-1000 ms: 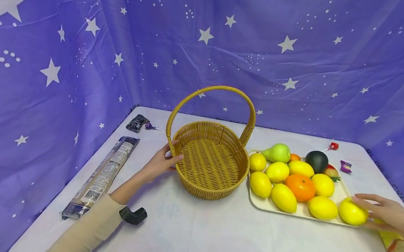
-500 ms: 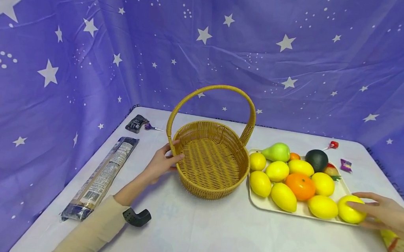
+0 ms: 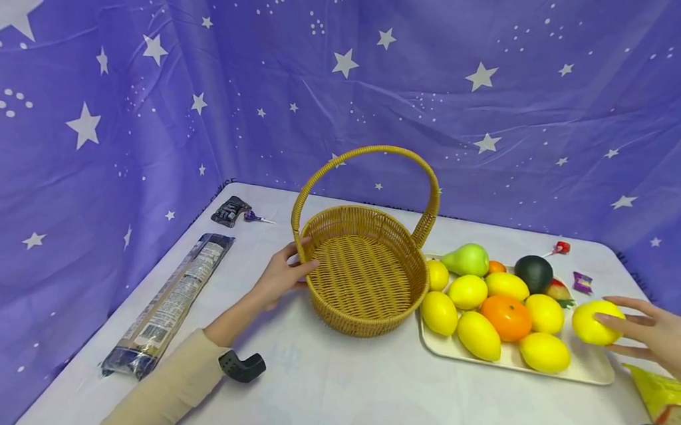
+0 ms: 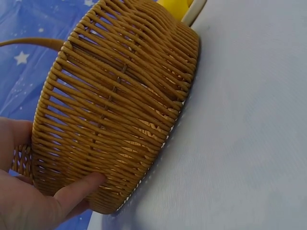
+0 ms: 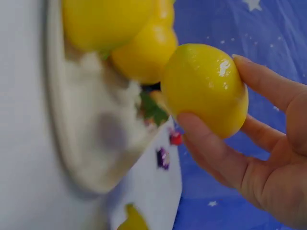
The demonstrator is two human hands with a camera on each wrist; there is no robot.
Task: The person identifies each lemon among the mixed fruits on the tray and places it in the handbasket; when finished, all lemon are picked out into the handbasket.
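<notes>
My left hand [image 3: 280,276] grips the near left rim of a round wicker basket [image 3: 362,324] with a tall arched handle, thumb over the edge. In the left wrist view the fingers [image 4: 79,191] press against the woven side of the basket [image 4: 115,105]. Over the right end of a cream tray [image 3: 595,372], my right hand [image 3: 661,334] pinches a lemon [image 3: 597,322] between thumb and fingers. The right wrist view shows this lemon [image 5: 206,88] raised off the tray [image 5: 96,163]. Still on the tray lie several lemons [image 3: 479,335], an orange [image 3: 506,317], a green pear [image 3: 469,258] and a dark green fruit [image 3: 533,274].
A long clear packet [image 3: 174,299] lies at the left, with a black wrapper [image 3: 231,210] and a purple lollipop [image 3: 253,216] behind it. Back right are a red lollipop [image 3: 561,247] and a purple candy [image 3: 582,281]. A yellow bag [image 3: 665,391] lies by the right forearm.
The right hand has closed on the lemon and lifted it up from the tray's right corner. The left hand has shifted the basket slightly right, against the tray's left side.
</notes>
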